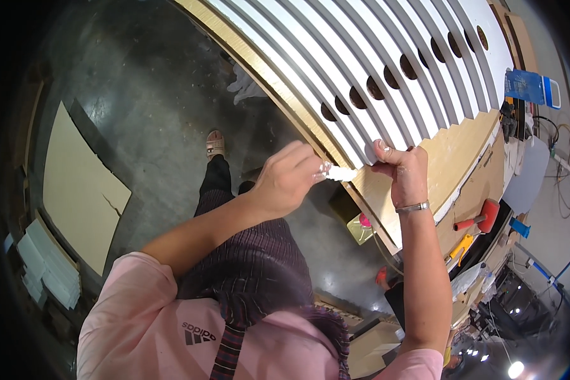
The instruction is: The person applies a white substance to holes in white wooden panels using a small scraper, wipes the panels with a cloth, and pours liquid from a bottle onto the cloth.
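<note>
A large white ribbed panel [323, 57] with a row of dark oval holes lies on a light wooden board [453, 149]. My left hand [288, 180] is closed in a pinch at the panel's near left corner. From its fingertips a small white piece [341, 173] reaches to the panel's end; whether it is a tool coated in paste or a soft lump, I cannot tell. My right hand [410, 177] grips the near end of the panel, thumb up against a rib and fingers partly hidden. White smears show on the thumb and on the left fingers.
To the right lie a red-handled tool [486, 216], a yellow-handled tool [461, 247] and a blue and white item [531, 87]. On the floor at left are a pale board [85, 190] and stacked white pieces [50, 263]. Another person's red shoe [382, 277] shows below.
</note>
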Available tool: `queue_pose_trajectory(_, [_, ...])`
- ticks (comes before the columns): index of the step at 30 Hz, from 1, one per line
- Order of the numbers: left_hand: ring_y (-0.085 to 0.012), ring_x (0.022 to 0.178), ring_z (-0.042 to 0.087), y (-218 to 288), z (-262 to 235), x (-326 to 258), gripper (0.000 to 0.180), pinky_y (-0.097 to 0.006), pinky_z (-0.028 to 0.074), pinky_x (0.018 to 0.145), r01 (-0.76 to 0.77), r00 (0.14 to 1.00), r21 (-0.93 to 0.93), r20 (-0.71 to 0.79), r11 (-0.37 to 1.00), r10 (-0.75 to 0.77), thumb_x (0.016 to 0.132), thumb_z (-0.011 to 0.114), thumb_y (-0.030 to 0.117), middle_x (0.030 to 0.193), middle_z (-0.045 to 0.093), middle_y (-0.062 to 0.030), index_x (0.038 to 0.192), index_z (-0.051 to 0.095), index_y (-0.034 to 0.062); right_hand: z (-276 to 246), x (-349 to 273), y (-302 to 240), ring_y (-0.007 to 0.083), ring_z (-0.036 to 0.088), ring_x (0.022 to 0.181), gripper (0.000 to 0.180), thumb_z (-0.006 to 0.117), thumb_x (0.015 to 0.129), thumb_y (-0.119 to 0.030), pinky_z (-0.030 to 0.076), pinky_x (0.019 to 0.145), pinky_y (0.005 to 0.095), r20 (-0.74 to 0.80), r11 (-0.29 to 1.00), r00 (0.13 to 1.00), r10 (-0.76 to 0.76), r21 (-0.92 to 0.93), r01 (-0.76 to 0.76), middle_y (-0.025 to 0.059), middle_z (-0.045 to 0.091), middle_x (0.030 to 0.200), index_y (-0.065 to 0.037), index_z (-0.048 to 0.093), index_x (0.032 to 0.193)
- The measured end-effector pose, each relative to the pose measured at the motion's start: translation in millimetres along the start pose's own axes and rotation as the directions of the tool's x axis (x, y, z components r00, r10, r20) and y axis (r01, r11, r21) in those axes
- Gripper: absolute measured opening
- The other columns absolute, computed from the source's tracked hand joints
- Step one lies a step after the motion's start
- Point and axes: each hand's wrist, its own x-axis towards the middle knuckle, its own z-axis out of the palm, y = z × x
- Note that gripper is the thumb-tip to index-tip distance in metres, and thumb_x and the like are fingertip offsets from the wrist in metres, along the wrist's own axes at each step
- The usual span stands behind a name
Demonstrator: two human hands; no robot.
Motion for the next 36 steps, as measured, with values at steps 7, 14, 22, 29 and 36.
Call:
queue_pose_trajectory(7, [-0.0305,0.068,0.049,1,0,-3,0.018,-0.037,0.040,0.060,-0.003,1.000,0.038,-0.018,0.999,0.004,0.073,0.066,-0.006,0.075,0.050,-0.0129,0.090,0.063,-0.0024,-1,1,3,0.0196,0.064,0.062,0.028,0.079,0.074,-0.011,0.055,0.055,0.0291,0.020,0.998,0.999,-0.033,-0.047,0.034,0.0134,0.066,0.076,0.011,0.066,0.084])
queue_pose_trajectory(14, [-0.0316,0.069,0.050,5,4,1,0.019,-0.038,0.041,0.061,-0.030,0.999,0.030,-0.030,0.999,0.031,0.074,0.065,-0.006,0.078,0.052,-0.0134,0.092,0.064,-0.0018,-1,1,3,0.0197,0.064,0.064,0.023,0.078,0.069,-0.003,0.052,0.056,0.0291,-0.006,1.000,1.000,0.000,-0.011,0.000,0.0160,0.068,0.078,0.013,0.067,0.082])
queue_pose_trajectory(22, [-0.0326,0.071,0.050,2,0,3,0.018,-0.039,0.042,0.063,-0.021,0.998,0.029,-0.052,0.999,0.022,0.074,0.065,-0.006,0.078,0.051,-0.0145,0.091,0.063,-0.0021,2,1,1,0.0195,0.064,0.064,0.024,0.079,0.069,-0.004,0.051,0.055,0.0292,0.002,1.000,1.000,-0.025,0.009,0.025,0.0156,0.068,0.078,0.012,0.068,0.083])
queue_pose_trajectory(29, [-0.0296,0.069,0.050,-2,-13,3,0.017,-0.037,0.041,0.062,0.037,0.995,0.095,-0.098,0.995,-0.028,0.074,0.064,-0.007,0.076,0.051,-0.0137,0.090,0.062,-0.0039,-5,4,7,0.0199,0.065,0.062,0.028,0.079,0.075,-0.012,0.056,0.056,0.0304,0.043,0.999,0.998,-0.036,-0.034,0.037,0.0137,0.066,0.077,0.011,0.066,0.086])
queue_pose_trajectory(36, [-0.0277,0.071,0.053,0,-17,4,0.014,-0.035,0.042,0.064,0.096,0.991,0.058,-0.099,0.994,-0.090,0.078,0.062,-0.008,0.077,0.053,-0.0133,0.091,0.062,-0.0050,-1,3,4,0.0200,0.064,0.061,0.028,0.079,0.074,-0.012,0.056,0.056,0.0306,0.034,0.998,0.998,-0.048,-0.028,0.049,0.0135,0.066,0.076,0.011,0.066,0.085])
